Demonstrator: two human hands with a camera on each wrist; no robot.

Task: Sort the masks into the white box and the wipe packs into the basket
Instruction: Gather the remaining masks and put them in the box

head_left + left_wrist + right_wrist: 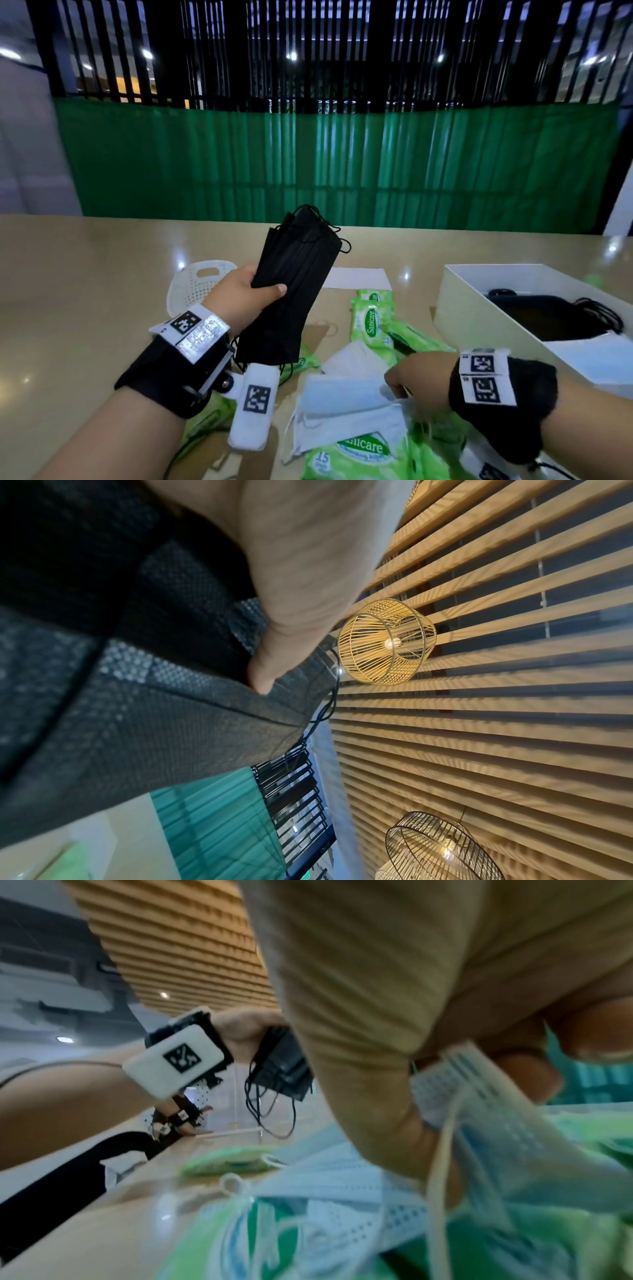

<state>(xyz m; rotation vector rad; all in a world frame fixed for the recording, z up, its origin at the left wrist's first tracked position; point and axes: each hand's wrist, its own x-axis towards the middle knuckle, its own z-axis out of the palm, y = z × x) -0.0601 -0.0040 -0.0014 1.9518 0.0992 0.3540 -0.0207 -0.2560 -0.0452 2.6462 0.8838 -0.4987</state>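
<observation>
My left hand grips a stack of black masks and holds it upright above the table; its thumb presses on the black fabric. My right hand reaches low into the pile, where its fingertips pinch the edge of a light blue mask, one of several pale masks. Green wipe packs lie around and under them. The white box at the right holds black masks. The white basket is partly hidden behind my left hand.
A white sheet lies flat behind the pile. Brown paper shows under the packs. The beige table stretches bare to the left. Another person's hand rests on the table further along. A green fence stands beyond the far edge.
</observation>
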